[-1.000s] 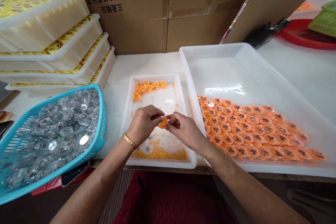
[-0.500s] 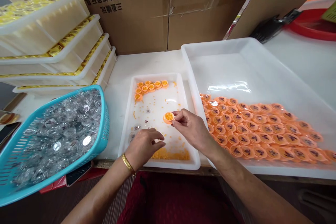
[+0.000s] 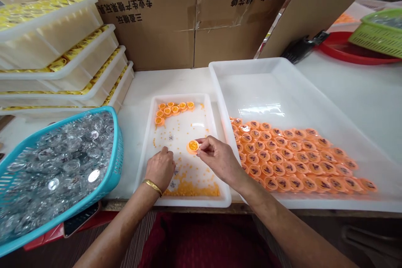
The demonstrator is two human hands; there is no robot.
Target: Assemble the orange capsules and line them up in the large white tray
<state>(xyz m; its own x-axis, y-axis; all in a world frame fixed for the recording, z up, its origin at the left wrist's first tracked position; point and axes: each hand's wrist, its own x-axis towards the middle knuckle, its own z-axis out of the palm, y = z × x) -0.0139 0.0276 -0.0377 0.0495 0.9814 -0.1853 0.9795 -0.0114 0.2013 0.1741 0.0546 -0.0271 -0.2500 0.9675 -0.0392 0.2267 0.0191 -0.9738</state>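
Observation:
In my right hand point(image 3: 220, 160) is a small orange cup point(image 3: 192, 146) filled with yellow-orange beads, pinched at its right edge above a shallow white tray point(image 3: 225, 202). My left hand point(image 3: 160, 169) hangs over the tray's left side, fingers curled together and pointing away from me; whatever they hold, if anything, is hidden. Several filled orange cups point(image 3: 175, 109) stand grouped in the tray's far left corner. Loose beads point(image 3: 196, 188) lie heaped along its near edge and scattered over the bottom. A few small clear pieces with dark prints point(image 3: 172, 184) lie near my left hand.
At left, a blue basket point(image 3: 117, 146) holds many clear plastic pieces, with stacked white crates point(image 3: 103, 65) of yellow items behind. A larger white tray point(image 3: 220, 92) at right contains rows of orange cups point(image 3: 276, 158) with dark-printed tops. Cardboard boxes point(image 3: 169, 46) stand at the back.
My left hand has turned and moved left and its fingers have curled together. The right hand still holds the filled orange cup over the tray. The whole view has shifted slightly.

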